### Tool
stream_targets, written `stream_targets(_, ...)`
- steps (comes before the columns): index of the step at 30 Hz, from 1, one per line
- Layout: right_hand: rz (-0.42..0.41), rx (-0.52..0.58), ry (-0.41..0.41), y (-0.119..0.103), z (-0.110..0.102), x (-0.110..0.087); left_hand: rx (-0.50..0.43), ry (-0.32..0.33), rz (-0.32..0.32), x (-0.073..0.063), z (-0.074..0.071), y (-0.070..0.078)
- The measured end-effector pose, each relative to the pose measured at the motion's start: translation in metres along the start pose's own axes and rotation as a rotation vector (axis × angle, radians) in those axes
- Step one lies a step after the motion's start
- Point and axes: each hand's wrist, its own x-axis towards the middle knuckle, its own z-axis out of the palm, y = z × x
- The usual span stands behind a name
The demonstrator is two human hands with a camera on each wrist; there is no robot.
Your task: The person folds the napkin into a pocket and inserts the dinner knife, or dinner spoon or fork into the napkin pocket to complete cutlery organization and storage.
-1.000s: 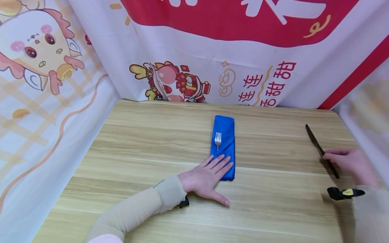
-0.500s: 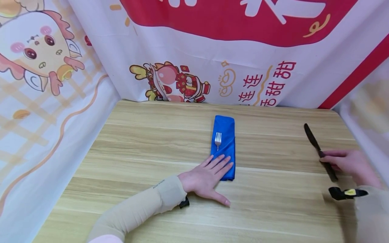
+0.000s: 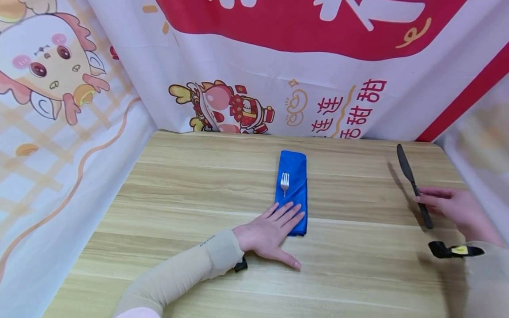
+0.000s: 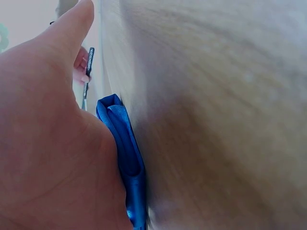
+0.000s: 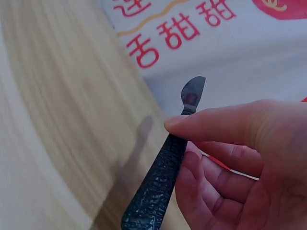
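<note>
A folded blue cloth napkin [image 3: 293, 165] lies on the wooden table, and the tines of a silver fork [image 3: 285, 181] stick out of its fold. The rest of the fork is hidden. My left hand [image 3: 270, 236] rests with spread, straight fingers on the near part of the napkin; in the left wrist view the napkin's folded edge [image 4: 125, 143] shows beside the palm. Over the table's right side, my right hand [image 3: 453, 207] pinches a dark table knife [image 3: 405, 163] between thumb and fingers. Its textured black handle [image 5: 156, 184] fills the lower part of the right wrist view, blade pointing away.
The wooden table [image 3: 179, 176] meets a printed white curtain [image 3: 246, 57] at its back edge. Another printed cloth [image 3: 107, 176] hangs along the left side. A black wrist strap [image 3: 455, 251] sits on the right sleeve.
The right hand has raised the knife off the table, shifting it slightly left and away; its shadow now lies apart from it. The left hand and napkin have stayed in place.
</note>
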Motion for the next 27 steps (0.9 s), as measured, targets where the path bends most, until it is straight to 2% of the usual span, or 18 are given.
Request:
stream_targets(6,-0.064,0.041,-0.023,-0.021,0.007,-0.004,0.002,0.004,-0.003,0.000,0.001,-0.001)
stream_targets(12,-0.053,0.048,-0.056,-0.038,0.017,-0.008,0.020,0.003,0.000,0.000,0.000,0.000)
stream_targets(18,-0.033,-0.018,-0.082,-0.057,0.029,-0.013,-0.010,0.012,0.007,-0.001,-0.003,0.001)
stream_targets(23,-0.063,0.037,-0.093,-0.069,0.041,-0.013,-0.109,0.060,0.012,0.004,-0.006,-0.002)
stream_targets(27,-0.123,0.075,-0.095,-0.079,0.055,-0.013,-0.310,0.171,0.008,0.012,-0.011,-0.006)
